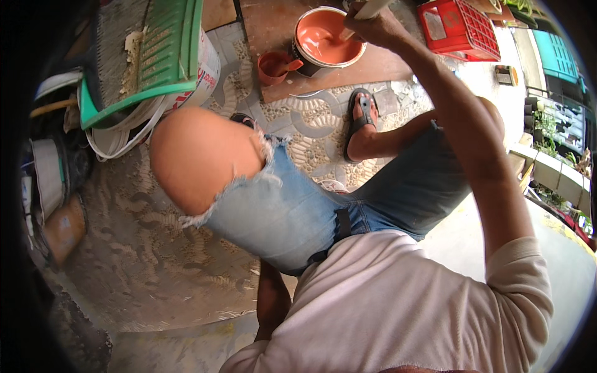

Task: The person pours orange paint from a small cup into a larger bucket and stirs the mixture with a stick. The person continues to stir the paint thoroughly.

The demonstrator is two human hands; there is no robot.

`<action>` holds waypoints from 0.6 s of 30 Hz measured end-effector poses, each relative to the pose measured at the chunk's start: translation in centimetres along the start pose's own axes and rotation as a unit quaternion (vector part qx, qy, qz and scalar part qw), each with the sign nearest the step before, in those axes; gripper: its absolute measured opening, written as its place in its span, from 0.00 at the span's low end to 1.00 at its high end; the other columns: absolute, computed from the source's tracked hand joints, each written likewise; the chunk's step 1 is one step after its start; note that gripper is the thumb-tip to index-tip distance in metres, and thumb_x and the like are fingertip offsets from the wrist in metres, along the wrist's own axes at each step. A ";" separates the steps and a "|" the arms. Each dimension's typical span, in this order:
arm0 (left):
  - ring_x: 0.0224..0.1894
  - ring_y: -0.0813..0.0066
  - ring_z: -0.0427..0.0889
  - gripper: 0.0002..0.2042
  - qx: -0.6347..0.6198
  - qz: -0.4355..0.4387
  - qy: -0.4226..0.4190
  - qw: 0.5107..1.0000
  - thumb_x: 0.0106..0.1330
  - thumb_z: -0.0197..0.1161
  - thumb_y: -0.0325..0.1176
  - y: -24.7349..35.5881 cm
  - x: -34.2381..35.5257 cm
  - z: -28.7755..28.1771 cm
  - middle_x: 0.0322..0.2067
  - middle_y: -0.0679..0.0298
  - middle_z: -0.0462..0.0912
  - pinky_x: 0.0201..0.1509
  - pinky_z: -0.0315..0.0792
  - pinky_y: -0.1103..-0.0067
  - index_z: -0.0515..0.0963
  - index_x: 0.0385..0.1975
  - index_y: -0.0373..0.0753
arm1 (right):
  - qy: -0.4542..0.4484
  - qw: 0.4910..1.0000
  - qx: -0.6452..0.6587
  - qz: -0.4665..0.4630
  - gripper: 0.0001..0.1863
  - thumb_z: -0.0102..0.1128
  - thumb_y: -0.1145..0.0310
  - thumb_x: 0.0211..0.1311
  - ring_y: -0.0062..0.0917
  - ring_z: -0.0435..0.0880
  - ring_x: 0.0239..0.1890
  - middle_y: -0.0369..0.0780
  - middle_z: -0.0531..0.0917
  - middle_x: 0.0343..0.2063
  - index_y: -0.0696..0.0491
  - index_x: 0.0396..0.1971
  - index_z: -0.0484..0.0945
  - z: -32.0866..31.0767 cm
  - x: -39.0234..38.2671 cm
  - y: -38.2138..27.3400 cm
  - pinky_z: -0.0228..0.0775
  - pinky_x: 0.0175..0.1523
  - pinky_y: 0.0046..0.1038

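My right hand (380,30) is closed around a pale stick-like handle (371,9) at the top of the view. The handle's lower end reaches into the orange paint (316,38) at the right side of a round bucket (303,63). Whether a brush head sits under the paint cannot be made out. Left of the bucket stands a small orange-stained cup (268,76), with an orange-coated utensil (291,66) leaning over its rim. Only my left forearm (272,303) shows, beside my hip; my left hand is hidden behind my thigh.
The bucket and cup stand on a brown board (373,73) over patterned stone tiles (298,140). A green ridged plastic piece (177,56) lies across a white bucket (208,68) at left. A red crate (457,31) and a small can (506,75) are at right.
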State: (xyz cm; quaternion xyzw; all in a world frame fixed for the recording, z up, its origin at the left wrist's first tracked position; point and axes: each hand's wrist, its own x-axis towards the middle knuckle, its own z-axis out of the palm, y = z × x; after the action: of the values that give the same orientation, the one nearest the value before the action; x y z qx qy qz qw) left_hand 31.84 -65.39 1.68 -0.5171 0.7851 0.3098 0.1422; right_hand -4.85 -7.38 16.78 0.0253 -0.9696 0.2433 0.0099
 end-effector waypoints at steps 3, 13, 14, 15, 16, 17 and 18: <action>0.39 0.64 0.86 0.15 0.012 -0.021 -0.003 1.000 0.78 0.61 0.39 -0.9 -0.7 -1.0 0.37 0.54 0.85 0.41 0.80 0.68 0.80 0.44 0.30 | -0.077 0.988 0.078 0.111 0.12 0.67 0.58 0.65 0.30 0.86 0.29 0.42 0.85 0.27 0.52 0.36 0.85 -0.5 1.2 0.2 0.76 0.35 0.36; 0.37 0.66 0.85 0.15 0.063 -0.079 0.031 0.994 0.78 0.61 0.40 1.9 -1.7 -2.4 0.35 0.55 0.85 0.39 0.79 0.68 0.81 0.42 0.30 | -0.222 0.969 0.091 -0.057 0.08 0.67 0.66 0.69 0.21 0.80 0.29 0.38 0.82 0.27 0.56 0.37 0.82 -5.7 5.0 -0.4 0.71 0.36 0.29; 0.37 0.66 0.85 0.16 0.068 -0.083 0.030 0.994 0.78 0.61 0.40 2.3 -1.8 -2.4 0.35 0.55 0.85 0.39 0.79 0.68 0.81 0.42 0.30 | -0.224 0.971 0.075 -0.035 0.08 0.66 0.66 0.70 0.20 0.77 0.26 0.38 0.81 0.24 0.56 0.36 0.81 -5.7 5.0 0.3 0.68 0.33 0.29; 0.37 0.66 0.85 0.16 0.069 -0.087 0.030 0.993 0.78 0.60 0.40 2.6 -2.0 -2.3 0.35 0.55 0.85 0.39 0.79 0.68 0.81 0.41 0.30 | -0.264 0.959 0.097 0.023 0.09 0.66 0.66 0.66 0.25 0.82 0.27 0.41 0.82 0.25 0.57 0.36 0.83 -6.1 5.4 0.1 0.71 0.33 0.32; 0.37 0.66 0.85 0.16 0.075 -0.090 0.029 0.993 0.78 0.60 0.41 2.8 -2.0 -2.2 0.35 0.55 0.85 0.39 0.78 0.69 0.81 0.41 0.30 | -0.303 0.942 0.119 0.081 0.11 0.66 0.65 0.62 0.29 0.86 0.28 0.45 0.84 0.25 0.58 0.36 0.85 -6.5 5.7 -0.4 0.75 0.34 0.35; 0.36 0.66 0.85 0.16 0.075 -0.090 0.029 0.993 0.78 0.60 0.41 3.3 -2.0 -2.1 0.35 0.56 0.85 0.38 0.78 0.69 0.81 0.41 0.30 | -0.284 0.947 0.151 0.010 0.10 0.65 0.67 0.63 0.30 0.86 0.30 0.45 0.85 0.28 0.60 0.36 0.85 -6.5 5.1 0.2 0.76 0.37 0.34; 0.36 0.66 0.85 0.16 0.075 -0.093 0.034 0.992 0.78 0.60 0.41 3.4 -2.2 -2.4 0.34 0.56 0.85 0.38 0.78 0.69 0.81 0.41 0.30 | -0.284 0.937 0.202 0.038 0.09 0.64 0.70 0.64 0.31 0.86 0.32 0.46 0.85 0.32 0.61 0.36 0.84 -6.1 4.4 0.7 0.77 0.38 0.34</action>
State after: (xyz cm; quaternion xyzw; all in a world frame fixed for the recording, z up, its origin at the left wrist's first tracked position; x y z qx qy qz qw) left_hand 29.95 -64.41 5.83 -0.5860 0.7590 0.2176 0.1821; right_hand -9.20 -4.05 21.96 0.0582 -0.8628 0.4167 -0.2802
